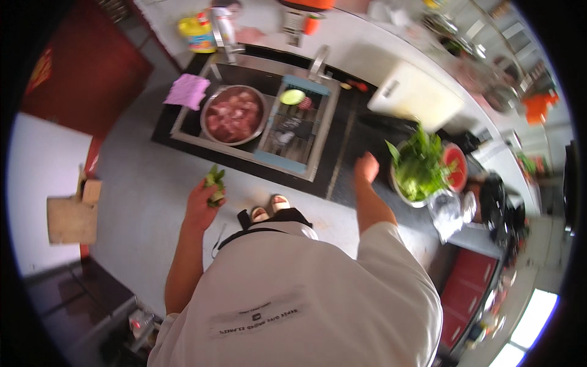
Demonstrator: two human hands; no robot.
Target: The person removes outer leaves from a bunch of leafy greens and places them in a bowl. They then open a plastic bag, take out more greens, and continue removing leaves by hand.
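My left hand (200,204) grips a small bunch of green leafy vegetable stems (214,184), out over the floor in front of the sink. Above the black countertop (341,172), right of the sink, my right hand (367,167) is blurred with its fingers curled; whether it holds anything is unclear. Just beyond it stands a bowl (416,203) heaped with leafy greens (419,160). A round metal basin (263,126) of raw meat pieces (233,114) sits in the left part of the sink (185,136).
A blue-ended drain rack (280,161) spans the sink's right side, holding a green oval item (292,97). A purple cloth (188,91) drapes over the left rim. Behind the greens are a white cutting board (415,97), a red bowl (455,167) and a clear plastic bag (445,213).
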